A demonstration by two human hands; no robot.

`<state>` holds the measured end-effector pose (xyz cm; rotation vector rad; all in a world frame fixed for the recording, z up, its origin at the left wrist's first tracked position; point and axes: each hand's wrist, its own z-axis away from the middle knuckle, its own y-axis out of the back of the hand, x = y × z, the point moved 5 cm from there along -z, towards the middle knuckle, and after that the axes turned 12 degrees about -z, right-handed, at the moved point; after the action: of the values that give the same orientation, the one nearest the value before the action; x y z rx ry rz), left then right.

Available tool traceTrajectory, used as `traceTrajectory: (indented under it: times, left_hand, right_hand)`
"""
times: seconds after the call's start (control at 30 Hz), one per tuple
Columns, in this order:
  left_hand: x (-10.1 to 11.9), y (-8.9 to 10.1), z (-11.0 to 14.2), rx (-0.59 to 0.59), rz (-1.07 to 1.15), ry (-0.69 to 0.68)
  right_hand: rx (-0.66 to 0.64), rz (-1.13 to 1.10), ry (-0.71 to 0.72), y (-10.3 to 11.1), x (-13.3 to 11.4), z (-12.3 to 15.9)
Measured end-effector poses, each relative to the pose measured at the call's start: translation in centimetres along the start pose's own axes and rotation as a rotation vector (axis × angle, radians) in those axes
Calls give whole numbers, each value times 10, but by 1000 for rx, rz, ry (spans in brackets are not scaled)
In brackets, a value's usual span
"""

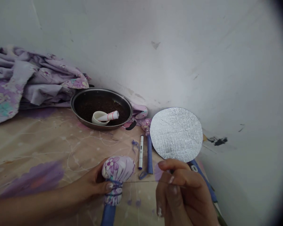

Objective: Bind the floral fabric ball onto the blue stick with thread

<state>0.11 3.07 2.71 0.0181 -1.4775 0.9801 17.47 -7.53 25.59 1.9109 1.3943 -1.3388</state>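
Note:
My left hand (pixel 97 182) is wrapped round a stick with a round, padded head of purple floral cloth (pixel 119 168). Dark blue thread is wound about the gathered cloth below the head, and a blue handle (pixel 108 215) comes out underneath. A thin thread (pixel 141 181) runs taut from the binding toward my right hand (pixel 182 191), whose fingers are pinched on its end. Behind them lies another blue-handled stick (pixel 150 153) with a floral cloth head, partly covered by a silver foil disc (pixel 176 133). A white marker (pixel 141 153) lies beside it.
A dark pan (pixel 101 127) with brown granules stands against the wall, holding a small white cup (pixel 96 117) with a rolled paper (pixel 112 115). Crumpled floral cloth (pixel 44 78) is heaped at the left. A scrap of blue thread (pixel 135 144) lies near the marker.

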Motion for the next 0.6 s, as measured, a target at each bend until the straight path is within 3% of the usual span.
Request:
traceTrajectory:
  times: [0.17,0.27,0.5,0.6]
  left_hand:
    - [11,-5,-3,-11,-17,-34]
    - [25,-14,0,-4,32,32]
    - [53,-31,8,-8,104,122]
    - [51,-29,9,-46,125,136]
  right_hand:
    - [-101,-57,-11,-5,7,-17]
    - [-198,-107,31,-3,10,-27]
    - [-243,-296,-41,3,15,-24]
    - [-153,-311,-82,-1,11,-14]
